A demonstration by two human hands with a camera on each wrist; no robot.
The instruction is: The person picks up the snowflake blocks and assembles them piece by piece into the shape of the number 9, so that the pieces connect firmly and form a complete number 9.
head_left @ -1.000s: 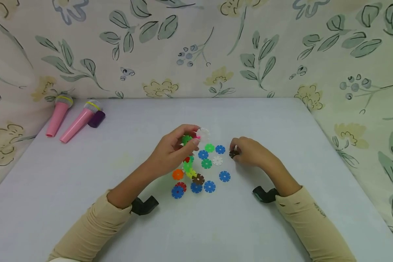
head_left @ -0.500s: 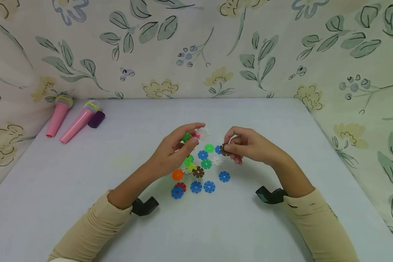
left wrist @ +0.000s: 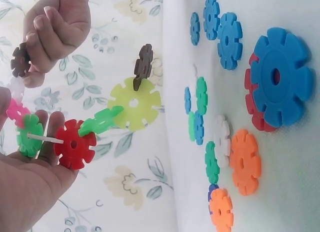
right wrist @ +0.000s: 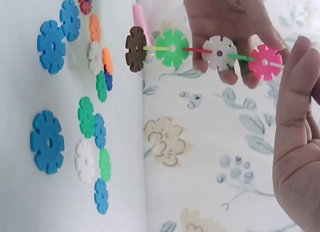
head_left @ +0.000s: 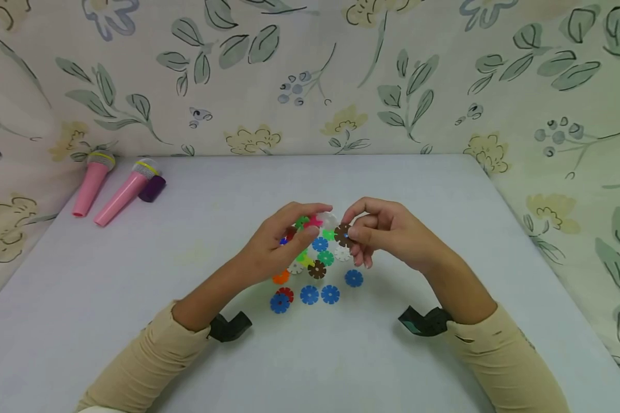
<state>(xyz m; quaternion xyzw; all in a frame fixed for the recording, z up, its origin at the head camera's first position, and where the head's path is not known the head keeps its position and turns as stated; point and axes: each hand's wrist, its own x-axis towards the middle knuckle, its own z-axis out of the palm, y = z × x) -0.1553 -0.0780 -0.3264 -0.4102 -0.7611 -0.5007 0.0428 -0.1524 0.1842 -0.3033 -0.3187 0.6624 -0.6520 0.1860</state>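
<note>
My left hand holds up a chain of interlocking notched plastic discs, snowflake-shaped, in brown, yellow, green, red, white and pink. In the left wrist view its red disc and yellow disc hang clear of the table, with a brown one at the low end. My right hand pinches a loose brown disc between thumb and forefinger. That disc is close to the chain's white end, near the left fingertips; whether they touch cannot be told. In the right wrist view the right fingers hide the loose disc.
Loose discs lie flat on the white table below the hands, among them a blue disc, an orange disc and a white disc. Two pink microphones and a dark purple block lie back left. Floral cloth hangs behind.
My right hand has lifted the brown disc from the table and brought it left to the chain's white end. The left hand has shifted slightly right, still holding the chain.
</note>
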